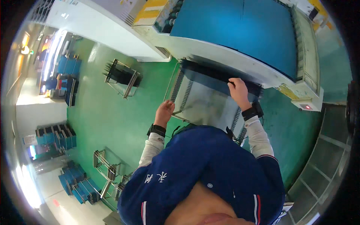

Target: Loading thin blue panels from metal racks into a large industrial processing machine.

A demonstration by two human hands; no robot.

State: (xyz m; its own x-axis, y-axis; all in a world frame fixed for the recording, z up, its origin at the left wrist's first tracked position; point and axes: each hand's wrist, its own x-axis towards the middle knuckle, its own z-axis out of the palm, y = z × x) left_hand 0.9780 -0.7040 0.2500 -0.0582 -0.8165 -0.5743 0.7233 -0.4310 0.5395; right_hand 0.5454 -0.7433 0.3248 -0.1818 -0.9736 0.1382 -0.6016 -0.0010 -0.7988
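A slotted metal rack (184,98) stands before my body, with toothed rails along its sides. Dark flat panels (208,76) stand in its far part, below the machine's front edge. My left hand (165,111) is at the rack's left rail, its fingers curled and pressed together. Whether it grips anything there cannot be made out. Over the right part of the dark panels is my right hand (239,93), fingers bent down at their upper edge. What its fingertips hold, if anything, is hidden. Both wrists carry black bands.
A large white machine (228,50) with a blue top plate (232,26) borders the rack's far side. Left on the green floor stand a small rack with dark panels (122,75) and an empty metal rack (108,168). Mesh framing (318,168) runs along the right.
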